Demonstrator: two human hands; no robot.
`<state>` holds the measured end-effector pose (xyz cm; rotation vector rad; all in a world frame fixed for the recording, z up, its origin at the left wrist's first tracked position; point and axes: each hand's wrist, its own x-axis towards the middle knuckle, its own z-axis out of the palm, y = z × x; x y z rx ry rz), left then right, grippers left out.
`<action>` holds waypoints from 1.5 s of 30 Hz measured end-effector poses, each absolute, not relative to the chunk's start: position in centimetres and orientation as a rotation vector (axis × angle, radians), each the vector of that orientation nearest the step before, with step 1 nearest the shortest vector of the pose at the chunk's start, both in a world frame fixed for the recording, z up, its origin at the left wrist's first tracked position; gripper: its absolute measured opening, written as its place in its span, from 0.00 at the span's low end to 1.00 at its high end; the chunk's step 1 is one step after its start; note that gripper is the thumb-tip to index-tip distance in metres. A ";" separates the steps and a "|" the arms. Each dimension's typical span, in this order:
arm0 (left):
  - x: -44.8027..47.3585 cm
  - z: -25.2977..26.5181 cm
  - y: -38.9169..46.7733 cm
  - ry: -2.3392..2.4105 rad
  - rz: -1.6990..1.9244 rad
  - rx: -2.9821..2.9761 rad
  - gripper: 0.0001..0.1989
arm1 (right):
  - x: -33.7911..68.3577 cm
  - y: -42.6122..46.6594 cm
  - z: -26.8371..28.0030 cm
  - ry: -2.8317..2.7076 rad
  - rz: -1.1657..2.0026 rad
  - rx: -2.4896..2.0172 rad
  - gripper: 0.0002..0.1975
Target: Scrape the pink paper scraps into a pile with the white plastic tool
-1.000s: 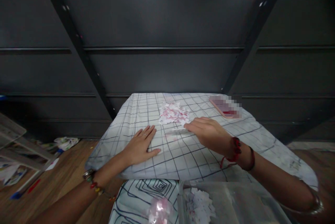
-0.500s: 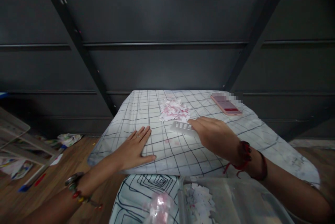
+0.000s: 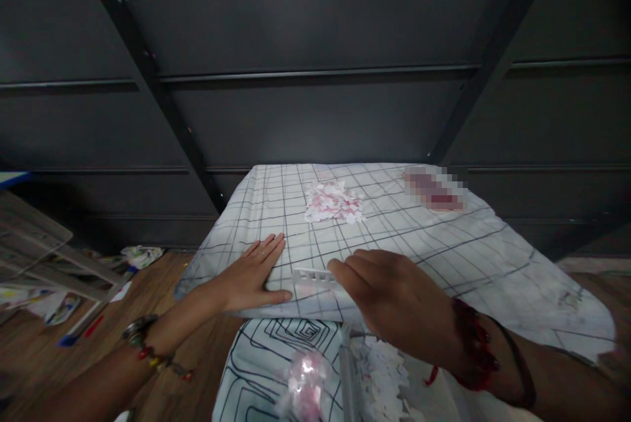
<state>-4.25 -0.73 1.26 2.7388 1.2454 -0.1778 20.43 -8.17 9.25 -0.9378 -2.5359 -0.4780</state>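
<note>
My right hand [image 3: 394, 294] grips a white plastic piece with a row of slots [image 3: 311, 279], low over the near edge of the cloth-covered table [image 3: 394, 231]. What kind of tool it is I cannot make out. A little pink shows at its lower side. My left hand [image 3: 249, 277] lies flat on the cloth, fingers spread, its thumb close to the slotted piece. Farther back is a loose pile of white and pink paper scraps [image 3: 335, 203]. Below the table edge, a clear plastic box [image 3: 348, 369] holds more white scraps [image 3: 382, 376], partly hidden by my right forearm.
A phone [image 3: 434, 190], partly blurred out, lies at the table's back right. Beside the box, a clear bag with pink contents [image 3: 306, 382] rests on a patterned cloth [image 3: 241, 369]. A dark panelled wall [image 3: 315, 119] stands behind; a frame-like rack [image 3: 39, 238] is at left.
My right hand has drawn the slotted white piece away from the scrap pile to the table's near edge. My left hand stays flat in place. The view has shifted slightly.
</note>
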 end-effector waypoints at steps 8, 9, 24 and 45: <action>-4.9 1.5 -0.3 1.155 -0.218 2.729 0.51 | 20.2 -10.6 9.0 -2.445 -0.510 -0.835 0.11; -5.0 1.6 -0.2 1.134 -0.217 2.721 0.51 | 20.1 -10.9 8.9 -2.448 -0.489 -0.843 0.11; -4.5 3.5 0.2 1.062 -0.228 2.555 0.45 | 27.1 -5.3 11.2 -2.350 -0.742 -1.221 0.12; 1.3 0.5 3.4 0.990 0.109 2.907 0.26 | 31.3 0.2 8.1 -2.409 -0.820 -1.574 0.16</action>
